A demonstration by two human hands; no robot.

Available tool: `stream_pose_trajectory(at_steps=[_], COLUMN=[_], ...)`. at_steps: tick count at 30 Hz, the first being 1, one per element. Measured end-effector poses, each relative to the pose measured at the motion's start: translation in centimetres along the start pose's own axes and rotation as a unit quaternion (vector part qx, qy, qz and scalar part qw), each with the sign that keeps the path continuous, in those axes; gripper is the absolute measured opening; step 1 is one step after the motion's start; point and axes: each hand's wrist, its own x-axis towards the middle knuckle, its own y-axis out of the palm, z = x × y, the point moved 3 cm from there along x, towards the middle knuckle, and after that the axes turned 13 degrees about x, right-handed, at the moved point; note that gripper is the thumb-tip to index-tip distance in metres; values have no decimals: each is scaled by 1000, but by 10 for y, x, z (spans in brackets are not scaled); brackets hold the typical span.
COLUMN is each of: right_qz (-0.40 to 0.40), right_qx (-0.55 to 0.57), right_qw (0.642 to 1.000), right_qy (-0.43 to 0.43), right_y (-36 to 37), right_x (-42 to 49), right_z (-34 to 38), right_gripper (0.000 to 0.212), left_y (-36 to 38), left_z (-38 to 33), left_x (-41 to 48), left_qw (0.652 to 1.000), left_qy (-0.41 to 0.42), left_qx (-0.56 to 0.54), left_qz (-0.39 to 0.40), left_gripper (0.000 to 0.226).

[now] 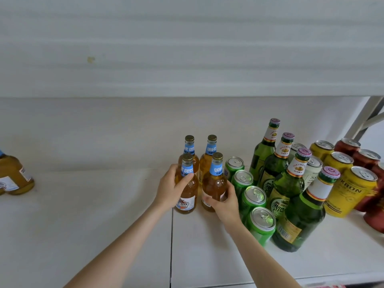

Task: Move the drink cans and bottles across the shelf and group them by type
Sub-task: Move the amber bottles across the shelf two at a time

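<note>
Several amber bottles with blue neck labels stand together mid-shelf. My left hand (170, 189) grips the front-left amber bottle (186, 196), and my right hand (224, 201) grips the front-right amber bottle (214, 183). Both bottles stand upright on the white shelf (104, 215). To their right runs a row of green cans (254, 197), then several green bottles (288, 183), pale cans (312, 169), yellow cans (351, 190) and red cans (365, 159). One more amber bottle (13, 176) stands alone at the far left edge.
A white upper shelf board (187, 48) hangs low over the drinks. A grey metal upright (365, 115) rises at the back right. A seam (171, 235) splits the shelf surface just left of my hands.
</note>
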Motion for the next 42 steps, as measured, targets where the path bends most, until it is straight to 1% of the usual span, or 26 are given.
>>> stream_pose_trajectory(at_steps=[3,5,8,10,14,18,22,36,39,42], right_qz=[-10,-12,-13,-12,-16,-22,-30,-39,-38,-39], right_qx=[7,9,8,2,-5,-8,-14,-33,-54,-89], right_qw=[1000,1000,1000,1000,1000,1000,999,999,998,995], right_qy=[-16,-26,-23,-24,-18,-13,-13,-15,-14,-15], right_y=[-5,-8,-9,-9,-9,-7,-7,-6,-5,-4], right_x=[-7,-9,-8,-6,0,6,11,14,11,5], right_z=[-10,-12,-14,-16,-20,-21,-24,-23,-20,-16], right_gripper=[71,65,66,65,64,67,61,57,55,52], left_y=[4,11,23,28,34,39,42,45,41,33], left_z=[26,42,56,60,61,61,62,69,70,71], left_x=[-23,-36,-44,-44,-39,-33,-29,-32,-33,-34], left_qw=[998,996,995,995,996,995,995,994,996,998], left_qy=[-46,-65,-84,-94,-89,-93,-94,-96,-81,-59], left_qx=[-43,-49,-36,-20,-18,-34,-39,-46,-26,32], left_qz=[16,27,30,16,-3,5,10,9,8,12], left_gripper=[36,41,46,49,49,53,56,57,57,56])
